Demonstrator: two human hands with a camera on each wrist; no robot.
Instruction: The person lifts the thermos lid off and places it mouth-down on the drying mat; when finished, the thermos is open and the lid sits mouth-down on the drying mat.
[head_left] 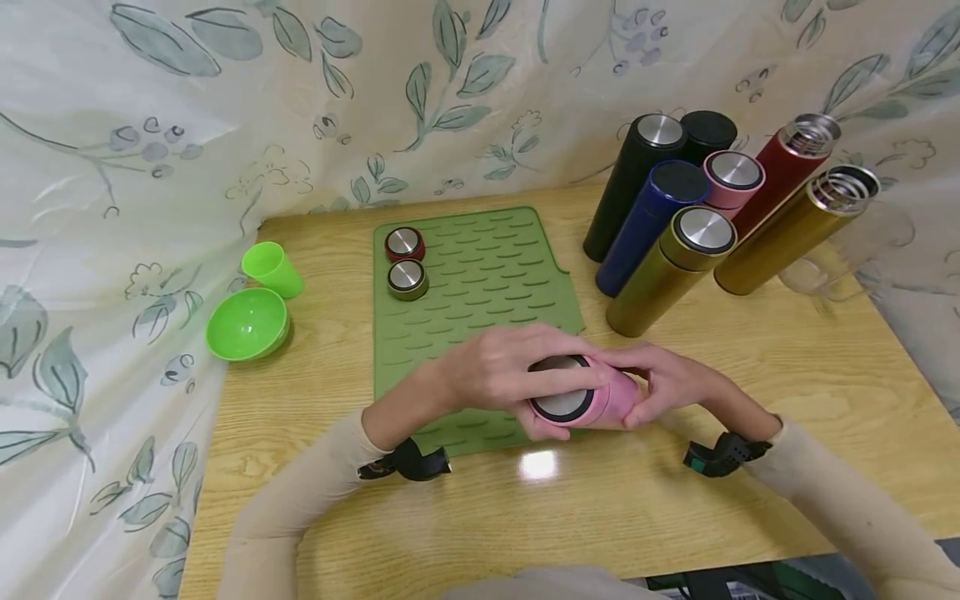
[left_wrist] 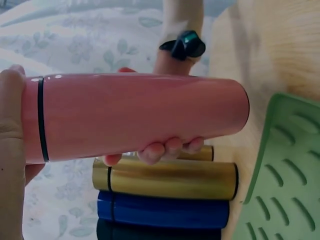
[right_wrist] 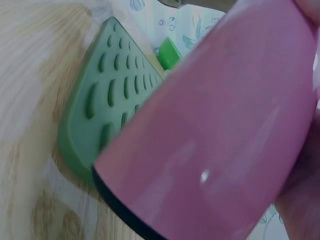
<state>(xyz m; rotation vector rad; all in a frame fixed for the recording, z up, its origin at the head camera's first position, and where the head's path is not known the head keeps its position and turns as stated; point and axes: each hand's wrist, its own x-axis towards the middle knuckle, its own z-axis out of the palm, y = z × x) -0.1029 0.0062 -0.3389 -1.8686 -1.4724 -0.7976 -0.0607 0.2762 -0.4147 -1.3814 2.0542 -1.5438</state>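
Observation:
A pink thermos bottle [head_left: 619, 398] with a steel-topped lid [head_left: 562, 400] is tilted above the near edge of the green mat [head_left: 480, 317]. My left hand [head_left: 510, 375] grips it round the lid end, fingers over the rim. My right hand [head_left: 667, 385] holds the body from the other side. In the left wrist view the bottle [left_wrist: 135, 115] lies across the picture, the right hand's fingertips [left_wrist: 172, 148] curled under it. Its pink body [right_wrist: 215, 120] fills much of the right wrist view. The lid looks seated on the bottle; whether it is loose, I cannot tell.
On the mat lie a red lid [head_left: 403, 243] and a gold lid [head_left: 407, 281]. Several bottles stand back right, including a lidless red one [head_left: 780, 171] and a lidless gold one [head_left: 795, 229], beside a clear glass vessel [head_left: 825, 271]. A green bowl [head_left: 247, 325] and cup [head_left: 273, 268] are left.

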